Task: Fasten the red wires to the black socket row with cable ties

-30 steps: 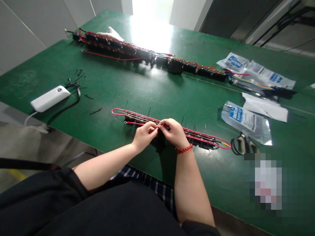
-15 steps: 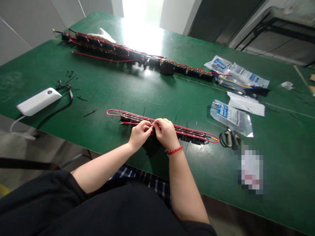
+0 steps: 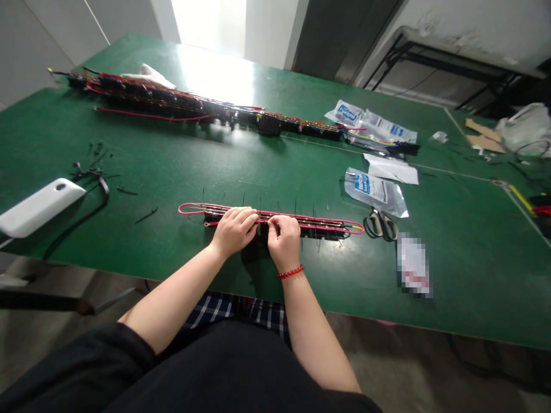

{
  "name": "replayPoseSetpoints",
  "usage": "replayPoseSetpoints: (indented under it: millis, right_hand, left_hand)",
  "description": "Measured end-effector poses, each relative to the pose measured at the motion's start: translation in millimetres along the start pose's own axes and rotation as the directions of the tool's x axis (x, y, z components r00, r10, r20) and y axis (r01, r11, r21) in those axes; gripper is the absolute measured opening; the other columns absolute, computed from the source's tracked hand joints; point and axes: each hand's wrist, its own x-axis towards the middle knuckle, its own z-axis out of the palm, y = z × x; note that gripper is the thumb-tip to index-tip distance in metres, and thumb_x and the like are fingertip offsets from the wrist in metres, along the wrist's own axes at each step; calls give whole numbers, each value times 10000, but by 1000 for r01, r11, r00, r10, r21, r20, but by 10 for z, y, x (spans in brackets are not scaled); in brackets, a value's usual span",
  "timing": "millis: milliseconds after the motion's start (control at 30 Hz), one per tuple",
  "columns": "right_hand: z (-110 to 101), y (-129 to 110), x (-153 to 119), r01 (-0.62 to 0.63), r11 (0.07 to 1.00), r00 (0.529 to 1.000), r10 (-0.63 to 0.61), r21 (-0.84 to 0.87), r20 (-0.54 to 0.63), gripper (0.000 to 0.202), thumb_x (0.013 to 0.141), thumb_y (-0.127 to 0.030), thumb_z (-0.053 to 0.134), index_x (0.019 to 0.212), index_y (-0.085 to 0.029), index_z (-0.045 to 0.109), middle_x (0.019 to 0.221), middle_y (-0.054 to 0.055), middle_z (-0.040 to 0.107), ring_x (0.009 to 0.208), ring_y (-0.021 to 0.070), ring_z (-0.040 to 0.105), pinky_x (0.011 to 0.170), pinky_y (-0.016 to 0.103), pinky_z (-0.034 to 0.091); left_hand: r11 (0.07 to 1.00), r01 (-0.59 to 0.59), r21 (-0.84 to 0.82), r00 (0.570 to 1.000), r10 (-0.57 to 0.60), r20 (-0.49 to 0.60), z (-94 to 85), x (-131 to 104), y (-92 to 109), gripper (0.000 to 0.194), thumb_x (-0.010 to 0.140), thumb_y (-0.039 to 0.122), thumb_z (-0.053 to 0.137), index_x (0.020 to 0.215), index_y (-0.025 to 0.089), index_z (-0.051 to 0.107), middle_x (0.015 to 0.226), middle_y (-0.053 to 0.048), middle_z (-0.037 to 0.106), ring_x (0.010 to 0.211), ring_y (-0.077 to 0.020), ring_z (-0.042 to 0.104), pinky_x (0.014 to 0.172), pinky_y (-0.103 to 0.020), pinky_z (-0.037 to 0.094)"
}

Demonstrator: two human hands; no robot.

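Observation:
A short black wiring assembly (image 3: pixel 322 227) with looped red cables lies across the green table in front of me, and several thin black ties stick out along it. My left hand (image 3: pixel 235 229) rests over its left half, with the fingers wrapped on the bundle. Just to the right, my right hand (image 3: pixel 284 234) has thumb and forefinger pinched together at the near edge of the assembly; what lies between them is too small to make out. A red bead bracelet (image 3: pixel 290 272) is on the right wrist.
A long wiring assembly (image 3: pixel 172 103) lies farther back. Black-handled scissors (image 3: pixel 381 224), plastic bags (image 3: pixel 375 191) and white paper (image 3: pixel 391 168) are at the right. A white device (image 3: pixel 41 206) and loose black ties (image 3: pixel 92 171) are at the left.
My left hand has gone from a pinch beside the right hand to lying over the bundle. The hands are farther apart. The camera view has shifted to the right.

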Motion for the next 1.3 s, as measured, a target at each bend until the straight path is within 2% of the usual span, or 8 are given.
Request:
replayPoseSetpoints:
  millis: [300,600,767,900,1300]
  right_hand:
    - [99,-91,-56,-52,999,997,52,2,54,147,962,-199,506,891,-217,634,948,76,711,933,236,594,902,381,443]
    - [115,-119,-134,-25,998,987,33,-54,160,159,969,-187,498,926,-217,648,981,76,721,951,235,595,883,373,417]
    - [89,-105,-164,2,997,981,13,-75,191,134,968,-199,521,931,-217,649,981,69,721,973,232,597,889,370,397]
    - [63,-79,-170,-20,997,984,32,-73,173,128,968,-209,527,921,-221,645,961,65,716,968,231,594,890,369,391]
    - [54,-6,-174,-17,999,980,27,-51,197,110,946,-197,544,904,-223,643,961,59,722,976,237,599,871,372,373]
  left_hand:
    - [999,40,-33,999,-40,-1,56,-2,-47,264,972,256,524,1175,190,679,1245,-110,722,1154,-248,677,1051,-436,499]
    - [999,9,-52,999,-6,51,39,4,-57,309,951,178,540,1160,301,731,1262,-40,717,1191,-243,646,1060,-438,484]
    - [997,33,-67,998,-29,60,20,29,-37,255,971,221,541,1122,275,740,1237,-43,728,1165,-238,656,1048,-426,487]
    - [996,43,-72,999,-41,31,9,49,-28,238,993,243,522,1112,240,729,1217,-47,741,1148,-230,669,1037,-413,492]
    - [989,103,-102,994,-99,38,38,35,-26,213,983,261,533,1143,231,671,1202,-57,746,1182,-239,664,1055,-425,476]
